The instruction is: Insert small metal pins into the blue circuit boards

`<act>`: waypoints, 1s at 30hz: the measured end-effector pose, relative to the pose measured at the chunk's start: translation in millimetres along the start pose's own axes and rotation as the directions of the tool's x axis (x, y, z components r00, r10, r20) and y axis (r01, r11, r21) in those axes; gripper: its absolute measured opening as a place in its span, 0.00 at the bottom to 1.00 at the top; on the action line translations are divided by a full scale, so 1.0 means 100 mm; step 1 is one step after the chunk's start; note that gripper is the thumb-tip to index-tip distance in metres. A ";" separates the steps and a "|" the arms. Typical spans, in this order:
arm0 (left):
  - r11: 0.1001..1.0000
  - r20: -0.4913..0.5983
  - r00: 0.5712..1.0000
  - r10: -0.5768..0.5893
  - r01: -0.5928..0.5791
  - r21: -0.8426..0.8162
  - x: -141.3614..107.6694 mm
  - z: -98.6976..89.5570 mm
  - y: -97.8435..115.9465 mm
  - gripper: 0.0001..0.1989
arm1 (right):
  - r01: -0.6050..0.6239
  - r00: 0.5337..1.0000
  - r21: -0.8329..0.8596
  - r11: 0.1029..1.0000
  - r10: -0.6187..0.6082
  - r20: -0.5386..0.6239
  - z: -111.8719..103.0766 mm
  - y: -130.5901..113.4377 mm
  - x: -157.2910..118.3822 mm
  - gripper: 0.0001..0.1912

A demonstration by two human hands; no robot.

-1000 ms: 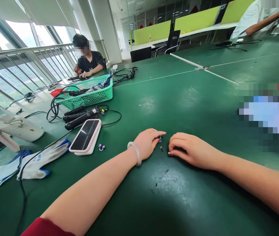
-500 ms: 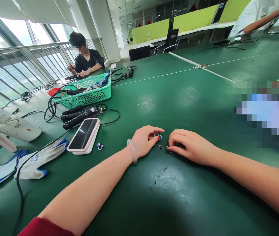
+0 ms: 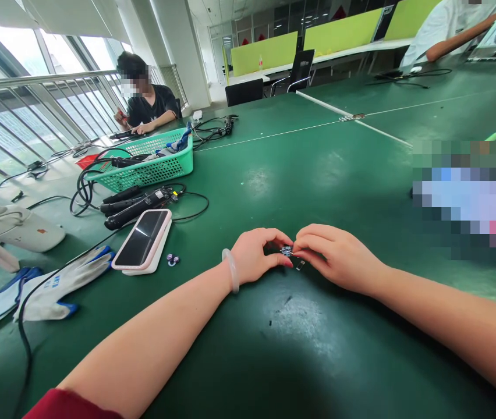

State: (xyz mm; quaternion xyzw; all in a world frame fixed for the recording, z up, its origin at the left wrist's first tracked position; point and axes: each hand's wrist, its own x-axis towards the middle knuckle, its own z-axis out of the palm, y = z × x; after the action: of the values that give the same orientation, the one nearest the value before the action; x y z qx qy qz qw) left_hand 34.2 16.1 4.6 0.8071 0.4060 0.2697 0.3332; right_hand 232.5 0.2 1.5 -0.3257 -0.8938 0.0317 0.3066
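Note:
A small dark-and-silver part (image 3: 286, 251), too small to name, lies between the thumb and fingers of my left hand (image 3: 254, 255), which are curled round it. My right hand (image 3: 339, 255) meets it from the other side, with thumb and fingertips pinched at the part's right edge. What those right fingertips hold is hidden. Just under them a tiny dark piece with a light spot (image 3: 301, 265) shows against the green tabletop (image 3: 239, 337). On my left wrist sits a pale bangle (image 3: 231, 271).
To the left are a phone (image 3: 142, 240) on a white box, small purplish round pieces (image 3: 172, 260), work gloves (image 3: 67, 285), black handheld devices (image 3: 137, 206) with cables and a green basket (image 3: 143, 174). One person (image 3: 149, 102) sits beyond the basket; another's arm (image 3: 461, 43) shows far right.
My right hand has moved left and now meets my left hand at the small part. The left fingers have shifted round it. The view has turned slightly, sliding the background left.

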 end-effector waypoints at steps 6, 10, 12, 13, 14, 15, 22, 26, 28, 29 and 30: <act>0.998 -0.004 0.999 0.039 -0.039 0.055 0.00 0.00 -0.02 0.12 | 0.113 0.993 -0.129 0.985 -0.117 -0.026 0.03 0.02 -0.03 0.11; 0.995 -0.077 0.997 -0.011 0.019 0.098 0.02 -0.01 -0.04 0.11 | 0.056 0.998 -0.121 0.991 -0.058 -0.018 0.02 0.01 -0.04 0.12; 0.990 -0.139 0.987 -0.076 0.091 0.110 0.03 -0.02 -0.05 0.10 | 0.019 0.999 -0.102 0.995 -0.016 0.033 0.02 0.00 -0.04 0.13; 0.986 -0.169 0.979 -0.114 0.132 0.102 0.04 -0.02 -0.06 0.10 | 0.009 0.998 -0.096 0.995 -0.003 0.067 0.03 -0.01 -0.03 0.12; 0.982 -0.193 0.969 -0.153 0.172 0.084 0.04 -0.02 -0.08 0.09 | 0.004 0.995 -0.093 0.996 0.005 0.101 0.05 -0.01 -0.03 0.12; 0.976 -0.213 0.959 -0.189 0.207 0.062 0.05 -0.03 -0.09 0.09 | 0.002 0.991 -0.092 0.996 0.010 0.132 0.06 -0.02 -0.02 0.12; 0.963 -0.233 0.942 -0.242 0.262 0.058 0.05 -0.02 -0.13 0.10 | -0.040 0.977 -0.099 0.994 0.060 0.207 0.18 -0.03 0.03 0.11; 0.959 -0.225 0.944 -0.242 0.267 0.090 0.06 -0.02 -0.11 0.09 | -0.105 0.968 -0.077 0.991 0.120 0.219 0.23 -0.03 0.07 0.10; 0.960 -0.225 0.946 -0.233 0.261 0.100 0.07 -0.02 -0.12 0.09 | -0.113 0.965 -0.100 0.989 0.133 0.228 0.24 -0.03 0.09 0.10; 0.961 -0.225 0.947 -0.228 0.256 0.104 0.07 -0.02 -0.12 0.09 | -0.107 0.963 -0.117 0.987 0.132 0.236 0.25 -0.02 0.10 0.10; 0.961 -0.225 0.947 -0.227 0.255 0.105 0.07 -0.02 -0.12 0.09 | -0.101 0.961 -0.133 0.986 0.131 0.244 0.25 -0.02 0.10 0.10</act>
State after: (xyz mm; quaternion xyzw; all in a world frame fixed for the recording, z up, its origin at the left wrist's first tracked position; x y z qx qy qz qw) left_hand 30.6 28.2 -2.1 0.7384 0.5519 0.2833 0.2643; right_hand 211.5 8.0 -12.9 -0.3886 -0.9051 0.0374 0.1685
